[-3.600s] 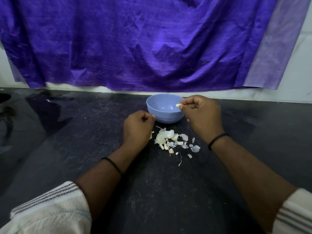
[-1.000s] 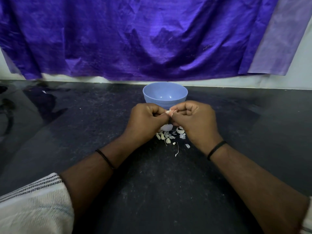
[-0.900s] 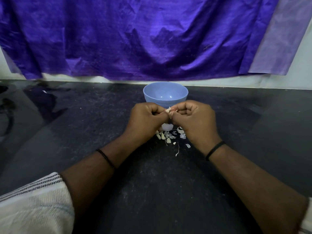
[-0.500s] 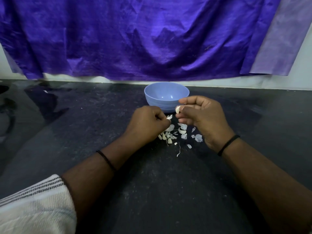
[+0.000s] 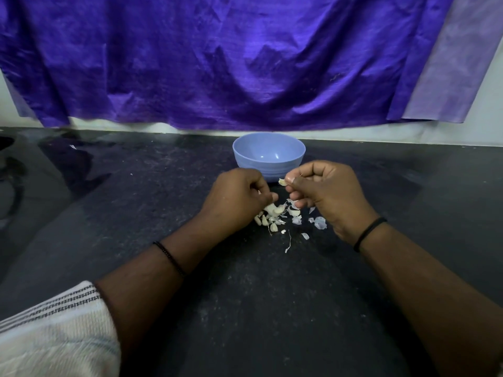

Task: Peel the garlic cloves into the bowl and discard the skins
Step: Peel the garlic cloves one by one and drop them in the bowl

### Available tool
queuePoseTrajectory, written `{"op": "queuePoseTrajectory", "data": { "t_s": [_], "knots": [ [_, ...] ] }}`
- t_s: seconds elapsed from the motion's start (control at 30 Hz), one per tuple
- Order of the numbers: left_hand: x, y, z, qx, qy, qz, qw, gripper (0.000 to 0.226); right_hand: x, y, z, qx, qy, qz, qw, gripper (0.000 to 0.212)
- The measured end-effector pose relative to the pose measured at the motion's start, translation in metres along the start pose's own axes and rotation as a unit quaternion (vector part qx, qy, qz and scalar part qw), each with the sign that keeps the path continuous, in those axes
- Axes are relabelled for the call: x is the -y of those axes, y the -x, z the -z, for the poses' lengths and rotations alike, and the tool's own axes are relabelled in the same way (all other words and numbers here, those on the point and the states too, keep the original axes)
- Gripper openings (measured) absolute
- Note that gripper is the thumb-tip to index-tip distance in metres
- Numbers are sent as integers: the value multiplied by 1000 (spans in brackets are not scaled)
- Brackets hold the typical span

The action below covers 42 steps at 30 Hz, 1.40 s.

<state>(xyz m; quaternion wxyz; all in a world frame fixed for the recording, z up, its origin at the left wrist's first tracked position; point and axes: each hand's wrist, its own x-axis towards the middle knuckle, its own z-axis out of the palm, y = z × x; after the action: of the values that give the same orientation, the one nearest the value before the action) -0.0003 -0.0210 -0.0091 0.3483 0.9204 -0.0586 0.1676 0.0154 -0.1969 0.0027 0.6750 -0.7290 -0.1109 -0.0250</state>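
Observation:
A light blue bowl (image 5: 269,156) stands on the dark countertop (image 5: 152,202), just beyond my hands. My right hand (image 5: 325,194) pinches a small pale garlic clove (image 5: 283,182) between thumb and fingertips, in front of the bowl's near wall. My left hand (image 5: 239,198) is curled, its fingertips down in the pile of garlic cloves and skins (image 5: 275,216) that lies between the hands. What those fingers hold is hidden. Loose skin flakes (image 5: 319,222) lie under my right hand.
A purple cloth (image 5: 231,61) hangs on the wall behind the bowl. The dark countertop stretches left and right of the pile. My striped sleeve (image 5: 54,330) shows at the lower left.
The hands, pressed together on one clove a second ago, have parted. My right hand kept the clove near the bowl; my left hand dropped to the pile.

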Motion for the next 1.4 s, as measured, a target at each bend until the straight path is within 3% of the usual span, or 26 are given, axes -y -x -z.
{"op": "queuePoseTrajectory", "data": {
  "t_s": [0.1, 0.33, 1.0, 1.4],
  "knots": [
    [-1, 1, -3, -42, 110, -22, 993, 2, -1, 0, 0, -7, 1, 8, 1000, 3],
    [-4, 3, -4, -75, 208, -39, 974, 3, 1, 1, -1, -5, -15, 11, 1000, 6],
    [-8, 7, -5, -127, 129, -74, 981, 9, -3, 2, -8, -11, -7, 30, 999, 11],
    [-15, 10, -7, -149, 172, -40, 973, 13, -4, 6, -15, -26, -14, 38, 999, 10]
  ]
}}
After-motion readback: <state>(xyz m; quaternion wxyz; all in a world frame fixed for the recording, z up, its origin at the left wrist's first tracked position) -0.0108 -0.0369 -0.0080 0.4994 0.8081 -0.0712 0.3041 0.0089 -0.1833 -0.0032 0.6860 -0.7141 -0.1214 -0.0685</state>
